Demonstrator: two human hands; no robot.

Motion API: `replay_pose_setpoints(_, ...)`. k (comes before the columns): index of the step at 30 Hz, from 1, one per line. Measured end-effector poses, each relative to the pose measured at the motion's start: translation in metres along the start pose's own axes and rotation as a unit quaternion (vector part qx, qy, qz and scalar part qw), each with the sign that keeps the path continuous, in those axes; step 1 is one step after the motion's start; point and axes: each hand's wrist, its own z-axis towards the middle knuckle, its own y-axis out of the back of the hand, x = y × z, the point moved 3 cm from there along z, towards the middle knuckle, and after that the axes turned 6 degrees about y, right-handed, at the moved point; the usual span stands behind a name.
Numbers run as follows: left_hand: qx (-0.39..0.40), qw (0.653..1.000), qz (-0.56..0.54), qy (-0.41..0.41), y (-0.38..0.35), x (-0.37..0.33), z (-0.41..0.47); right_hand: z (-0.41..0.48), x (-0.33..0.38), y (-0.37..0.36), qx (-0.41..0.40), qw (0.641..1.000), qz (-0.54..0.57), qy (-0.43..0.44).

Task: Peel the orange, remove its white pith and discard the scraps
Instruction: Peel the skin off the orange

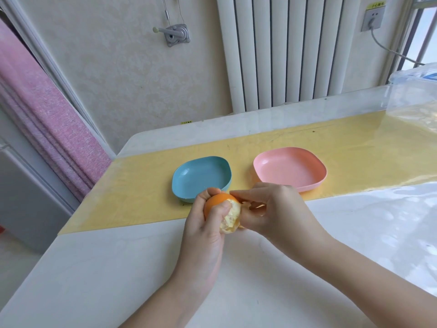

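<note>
Left hand [208,223] has the orange [218,201] wrapped up, grip closed round it, thumb pressed on the bared, pale side. That looks like a brace, so the fruit can't turn while the skin is pulled. Right hand [276,209] comes in from the other side, its grip pinched tight on a flap of peel [256,205] at the top edge of the rind. Roughly half the skin is on, and the exposed part is fuzzy with white pith, so I'd call this early in the job.

The orange is held up over the desk [118,268], just in front of the blue dish [201,178]. The pink dish [290,169] sits just beyond the right hand. Both dishes hold nothing yet, and they are probably close by so scraps can drop straight in. Which dish takes what, I can't tell.

Both dishes rest on a yellow mat [142,185] under a glossy clear cover across the pale desk. Behind them there's a white radiator [295,55], a wall socket [373,17] with a cable, and a pink curtain [47,114] on the left.
</note>
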Motion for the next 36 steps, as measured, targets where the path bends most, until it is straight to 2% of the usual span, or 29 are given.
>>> replay_pose_setpoints(3,-0.003,1.0,0.02,-0.008,0.0,0.002,-0.001,-0.001,-0.001,-0.002,0.005,0.998,-0.055,0.005)
replay_pose_setpoints(6,0.009,1.0,0.013,-0.011,-0.002,0.001,-0.002,-0.001,0.003,0.001,-0.017,0.999,-0.037,-0.008)
replay_pose_setpoints(12,0.022,0.999,-0.035,0.025,-0.002,0.0,0.004,-0.001,0.006,0.008,-0.061,0.991,0.076,-0.087)
replay_pose_setpoints(16,0.0,0.988,-0.134,0.077,-0.002,0.0,0.007,0.0,0.004,0.009,-0.073,0.975,0.155,-0.14)
replay_pose_setpoints(19,0.013,0.973,-0.2,0.112,-0.007,-0.003,0.007,0.002,0.001,0.008,-0.076,0.946,0.249,-0.191)
replay_pose_setpoints(24,0.013,0.956,-0.24,0.169,-0.004,-0.003,0.01,0.003,-0.007,0.002,-0.057,0.849,0.449,-0.274)
replay_pose_setpoints(25,0.013,0.951,-0.247,0.183,-0.002,-0.004,0.011,0.004,-0.009,0.004,-0.052,0.842,0.462,-0.275)
replay_pose_setpoints(27,0.006,0.947,-0.252,0.197,0.002,-0.007,0.013,0.005,-0.015,0.008,-0.025,0.874,0.408,-0.263)
replay_pose_setpoints(29,-0.011,0.955,-0.23,0.188,0.005,-0.009,0.017,0.006,-0.019,0.011,0.002,0.925,0.299,-0.236)
replay_pose_setpoints(32,-0.03,0.965,-0.194,0.174,0.009,-0.009,0.021,0.006,-0.02,0.01,0.04,0.975,0.133,-0.172)
replay_pose_setpoints(34,-0.024,0.968,-0.176,0.176,0.011,-0.01,0.022,0.005,-0.021,0.005,0.079,0.989,0.024,-0.122)
replay_pose_setpoints(36,-0.006,0.972,-0.156,0.174,0.011,-0.011,0.021,0.004,-0.022,0.003,0.072,0.994,-0.019,-0.079)
